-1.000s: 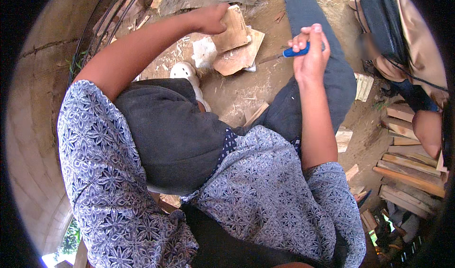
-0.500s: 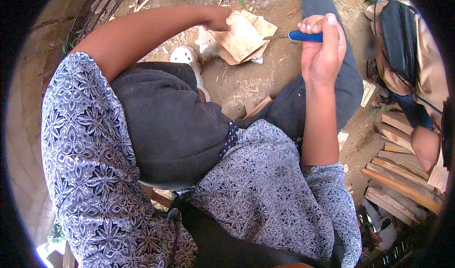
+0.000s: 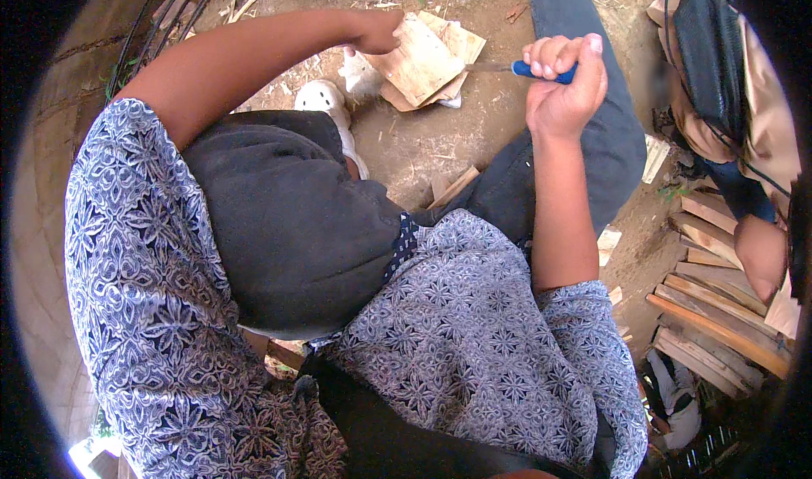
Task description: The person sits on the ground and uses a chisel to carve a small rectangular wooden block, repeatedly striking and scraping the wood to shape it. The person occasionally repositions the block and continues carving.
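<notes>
Head view: right hand (image 3: 562, 91) curled round blue-handled tool (image 3: 521, 69); left hand (image 3: 380, 33), outstretched, gripping board (image 3: 425, 61).

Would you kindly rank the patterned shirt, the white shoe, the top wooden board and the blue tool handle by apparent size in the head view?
1. Patterned shirt
2. Top wooden board
3. White shoe
4. Blue tool handle, partly covered by the right hand
</notes>
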`<state>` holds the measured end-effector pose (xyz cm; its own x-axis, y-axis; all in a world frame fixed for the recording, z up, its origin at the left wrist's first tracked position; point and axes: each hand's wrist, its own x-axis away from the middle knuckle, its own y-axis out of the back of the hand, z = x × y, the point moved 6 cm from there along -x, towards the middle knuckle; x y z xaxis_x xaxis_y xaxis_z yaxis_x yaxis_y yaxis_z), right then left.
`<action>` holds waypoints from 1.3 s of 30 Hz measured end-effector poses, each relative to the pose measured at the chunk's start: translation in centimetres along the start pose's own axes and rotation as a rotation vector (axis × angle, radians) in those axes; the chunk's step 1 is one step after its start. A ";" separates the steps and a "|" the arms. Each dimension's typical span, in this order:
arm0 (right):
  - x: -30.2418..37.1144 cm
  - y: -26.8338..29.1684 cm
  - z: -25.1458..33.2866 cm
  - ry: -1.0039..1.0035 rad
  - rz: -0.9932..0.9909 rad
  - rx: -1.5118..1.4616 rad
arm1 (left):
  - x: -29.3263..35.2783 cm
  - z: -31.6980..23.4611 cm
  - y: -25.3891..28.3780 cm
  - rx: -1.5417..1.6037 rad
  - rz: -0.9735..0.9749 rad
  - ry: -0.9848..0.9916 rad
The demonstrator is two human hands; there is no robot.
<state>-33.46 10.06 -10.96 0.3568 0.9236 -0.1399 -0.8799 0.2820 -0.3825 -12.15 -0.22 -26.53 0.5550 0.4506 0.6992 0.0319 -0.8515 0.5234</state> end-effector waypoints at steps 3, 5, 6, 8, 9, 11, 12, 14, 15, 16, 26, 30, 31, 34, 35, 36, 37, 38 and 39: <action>-0.3 0.0 0.4 -0.016 0.062 -0.079 | 0.3 -0.1 -0.1 0.040 -0.020 0.007; -0.3 -0.8 0.2 -0.014 0.103 -0.017 | 0.4 0.0 -0.2 0.055 -0.034 -0.004; -0.3 -1.3 0.0 -0.025 0.122 0.024 | 0.4 0.2 -0.2 0.062 -0.034 -0.009; -0.3 -1.8 -0.7 -0.062 0.167 0.064 | 0.3 0.1 -0.2 0.059 -0.031 -0.013; -0.4 -1.8 -0.9 -0.078 0.148 0.065 | 0.3 0.0 -0.1 0.049 -0.028 -0.012; -0.8 -2.0 -1.0 -0.107 0.111 0.065 | 0.2 0.1 -0.2 0.043 -0.023 -0.019; -1.1 -1.7 -1.4 -0.120 0.112 0.070 | 0.1 0.3 -0.2 0.048 -0.022 -0.027; -1.3 -1.4 -1.4 -0.087 -0.039 0.090 | 0.1 0.2 -0.2 0.033 -0.008 -0.022; -1.4 -1.1 -1.3 -0.070 -0.116 0.101 | 0.3 0.0 -0.1 0.012 0.005 -0.008; -1.6 0.1 -1.3 -0.081 -0.139 0.106 | 0.4 -0.3 0.0 -0.008 0.019 0.007; -1.1 2.1 -2.9 -0.065 -0.235 0.143 | -0.3 1.1 -0.6 0.066 -0.006 -0.039; -1.0 2.6 -5.3 -0.089 -0.220 0.139 | -0.6 1.2 -0.6 0.056 -0.009 -0.027; -1.0 2.5 -5.3 -0.097 -0.211 0.152 | -0.4 1.1 -0.5 0.060 -0.005 -0.020; -1.1 2.6 -5.0 -0.130 -0.198 0.116 | 0.9 -0.7 0.2 0.085 0.058 0.044; -1.2 2.6 -5.0 -0.145 -0.195 0.100 | 0.5 -0.1 0.1 0.073 0.001 0.006; -1.4 2.8 -5.1 -0.170 -0.222 0.089 | -0.2 0.8 -0.5 0.062 -0.053 -0.032; -1.6 2.9 -5.3 -0.195 -0.249 0.078 | -0.7 1.9 -0.9 0.051 -0.108 -0.070; -1.8 3.4 -5.5 -0.217 -0.285 0.071 | -0.7 1.6 -0.8 0.047 -0.145 -0.134; -1.9 3.9 -6.0 -0.226 -0.288 0.078 | -0.5 1.3 -0.7 0.043 -0.182 -0.197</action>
<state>-35.75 7.83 -17.63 0.5227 0.8350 0.1720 -0.7776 0.5497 -0.3052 -11.39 -0.21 -27.90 0.6876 0.5404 0.4850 0.1794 -0.7737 0.6076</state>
